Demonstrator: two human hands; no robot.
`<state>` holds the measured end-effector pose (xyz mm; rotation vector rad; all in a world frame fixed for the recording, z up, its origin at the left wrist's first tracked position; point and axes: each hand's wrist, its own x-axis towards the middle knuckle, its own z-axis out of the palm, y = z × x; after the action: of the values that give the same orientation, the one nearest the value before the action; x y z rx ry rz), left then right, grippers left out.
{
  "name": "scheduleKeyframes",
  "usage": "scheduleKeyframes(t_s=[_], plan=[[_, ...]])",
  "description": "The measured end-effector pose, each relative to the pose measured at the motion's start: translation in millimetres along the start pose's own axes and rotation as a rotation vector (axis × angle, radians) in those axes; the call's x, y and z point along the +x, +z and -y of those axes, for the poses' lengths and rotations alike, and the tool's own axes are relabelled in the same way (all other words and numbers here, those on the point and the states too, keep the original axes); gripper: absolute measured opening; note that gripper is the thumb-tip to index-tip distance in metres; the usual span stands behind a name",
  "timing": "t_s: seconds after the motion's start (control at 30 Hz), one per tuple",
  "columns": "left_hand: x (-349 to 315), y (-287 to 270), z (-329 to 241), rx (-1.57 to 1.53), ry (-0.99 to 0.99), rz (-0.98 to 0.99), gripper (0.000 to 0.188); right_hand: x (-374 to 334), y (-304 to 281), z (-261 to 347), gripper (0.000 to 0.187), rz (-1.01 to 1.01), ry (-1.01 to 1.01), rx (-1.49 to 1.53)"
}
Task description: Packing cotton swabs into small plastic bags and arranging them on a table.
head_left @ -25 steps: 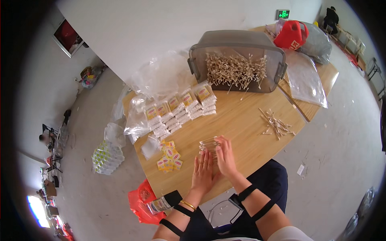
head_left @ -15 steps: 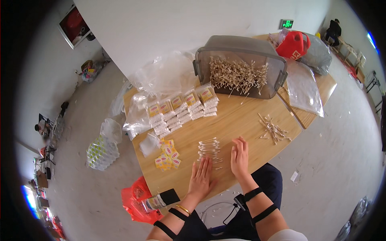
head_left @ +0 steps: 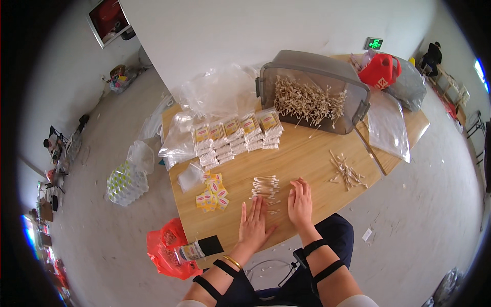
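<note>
A row of cotton swabs [head_left: 266,185] lies side by side on the wooden table in front of me. My left hand [head_left: 253,225] rests flat, fingers stretched, its fingertips at the near left end of that row and covering part of it. A few loose swabs [head_left: 274,211] show just right of those fingers. To the right of the row, my right hand [head_left: 300,204] stands on its edge with fingers extended and nothing seen in it. Further right is a loose heap of swabs [head_left: 348,171]. Yellow-and-white printed cards [head_left: 213,193] are scattered to the left.
Stacked packs of swabs [head_left: 235,134] stand behind the row. A grey plastic bin [head_left: 314,66] on its side holds many swabs. Clear bags [head_left: 190,176] lie left; a red jug [head_left: 378,71] stands far right. A red bag [head_left: 171,250] hangs by the table's near left edge.
The view has shifted slightly. My right hand has turned a little, its fingers pointing more straight ahead beside the row. My left hand stays at the near end of the swabs, fingers somewhat more spread.
</note>
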<state>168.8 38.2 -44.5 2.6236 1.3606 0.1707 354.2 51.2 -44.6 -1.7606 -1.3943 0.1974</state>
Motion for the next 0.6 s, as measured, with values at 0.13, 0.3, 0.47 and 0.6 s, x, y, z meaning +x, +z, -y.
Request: scheduleKeyframes(t_s=[0.13, 0.3, 0.47, 0.6], plan=[[1, 1, 6, -0.007, 0.069, -0.046, 0.094, 0, -1, 1, 0.025, -0.004, -0.008, 0.004], [32, -14, 13, -0.149, -0.010, -0.025, 0.106, -1, -2, -3, 0.025, -0.002, -0.028, 0.012], [47, -13, 20, -0.196, -0.052, -0.050, 0.107, -1, 0, -3, 0.025, 0.005, 0.000, 0.014], [36, -8, 20, -0.236, -0.037, -0.079, 0.108, -1, 0, -8, 0.026, 0.007, -0.009, 0.009]])
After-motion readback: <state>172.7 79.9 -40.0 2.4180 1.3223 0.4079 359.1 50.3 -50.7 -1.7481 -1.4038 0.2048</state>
